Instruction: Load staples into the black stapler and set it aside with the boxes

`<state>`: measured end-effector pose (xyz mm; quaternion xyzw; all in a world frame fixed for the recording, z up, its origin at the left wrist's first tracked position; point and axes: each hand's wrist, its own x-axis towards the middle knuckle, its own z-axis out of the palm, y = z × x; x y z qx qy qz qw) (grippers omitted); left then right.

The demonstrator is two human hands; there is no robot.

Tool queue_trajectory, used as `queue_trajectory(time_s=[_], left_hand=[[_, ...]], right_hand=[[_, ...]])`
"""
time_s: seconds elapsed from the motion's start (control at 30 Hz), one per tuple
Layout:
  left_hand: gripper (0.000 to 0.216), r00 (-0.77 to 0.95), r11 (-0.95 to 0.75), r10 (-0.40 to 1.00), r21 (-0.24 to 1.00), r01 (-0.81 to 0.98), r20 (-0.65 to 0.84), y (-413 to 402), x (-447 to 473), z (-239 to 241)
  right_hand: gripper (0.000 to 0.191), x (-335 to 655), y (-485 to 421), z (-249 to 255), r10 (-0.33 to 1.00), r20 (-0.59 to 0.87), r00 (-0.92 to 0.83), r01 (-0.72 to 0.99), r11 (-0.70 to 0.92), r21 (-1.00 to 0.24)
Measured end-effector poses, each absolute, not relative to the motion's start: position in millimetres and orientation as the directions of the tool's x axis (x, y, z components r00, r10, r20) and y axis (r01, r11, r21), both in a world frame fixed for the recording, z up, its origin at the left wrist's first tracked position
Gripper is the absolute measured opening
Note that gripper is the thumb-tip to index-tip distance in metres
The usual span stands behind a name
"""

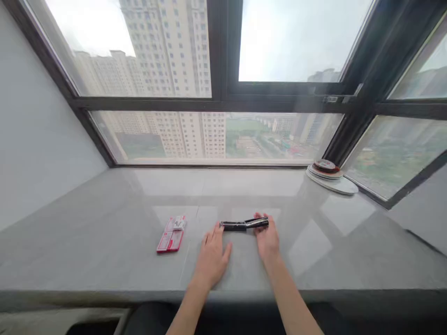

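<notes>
While hands (211,261) (267,239) touch stapler (234,226), packet lettering (171,236) blurs.

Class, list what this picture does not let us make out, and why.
Head view:
Lettering on the red packet: too small and blurred.
Part of the right hand: hidden behind the black hinged tool.
Forearms towards the elbows: cut off by the bottom edge.
Centres of the lower discs: covered by others.

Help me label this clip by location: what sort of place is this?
Probably an upper-floor room, perhaps an apartment: a broad window ledge, dark window frame and a green field far below outside.
</notes>
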<state>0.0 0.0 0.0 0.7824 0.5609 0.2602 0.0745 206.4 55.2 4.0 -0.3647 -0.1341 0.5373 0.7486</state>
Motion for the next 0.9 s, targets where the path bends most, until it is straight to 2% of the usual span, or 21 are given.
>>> queue_trajectory(time_s=[0.13,0.23,0.33,0.43,0.5,0.6,0.73,0.9], left_hand=[[0.05,-0.02,-0.175,0.89,0.383,0.907,0.455,-6.1,-24.0,11.6],[0.054,-0.242,0.078,0.824,0.32,0.944,0.512,-17.4,-49.8,10.1],[0.053,-0.274,0.155,0.822,0.266,0.951,0.5,-31.7,-70.8,3.7],[0.039,-0.16,0.024,0.875,0.291,0.957,0.456,-41.5,-75.4,1.6],[0.031,-0.039,-0.123,0.911,0.362,0.924,0.41,-42.4,-68.0,4.7],[0.031,0.147,-0.317,0.923,0.49,0.812,0.355,-35.3,-44.4,13.2],[0.041,0.263,-0.418,0.906,0.602,0.681,0.332,-19.1,-8.5,22.6],[0.049,0.331,-0.45,0.892,0.665,0.596,0.307,-8.4,2.8,24.7]], right_hand=[[0.039,225.5,24.6,0.8,0.913,-0.164,0.374,-0.653,0.134,-0.746],[0.053,233.6,-8.7,-1.4,0.904,-0.116,0.411,-0.562,0.152,-0.813],[0.071,234.2,-35.4,-2.2,0.89,-0.07,0.451,-0.429,0.147,-0.891],[0.073,228.7,-43.0,-1.9,0.928,-0.049,0.37,-0.18,0.02,-0.984],[0.062,222.3,-38.9,-0.8,0.98,-0.067,0.187,0.055,-0.078,-0.995],[0.045,210.4,-26.4,3.7,0.991,-0.109,-0.078,0.308,-0.08,-0.948],[0.044,200.3,-8.6,11.1,0.959,-0.185,-0.216,0.344,-0.103,-0.933],[0.043,217.5,3.5,16.0,0.956,-0.235,-0.175,0.421,-0.144,-0.896]])
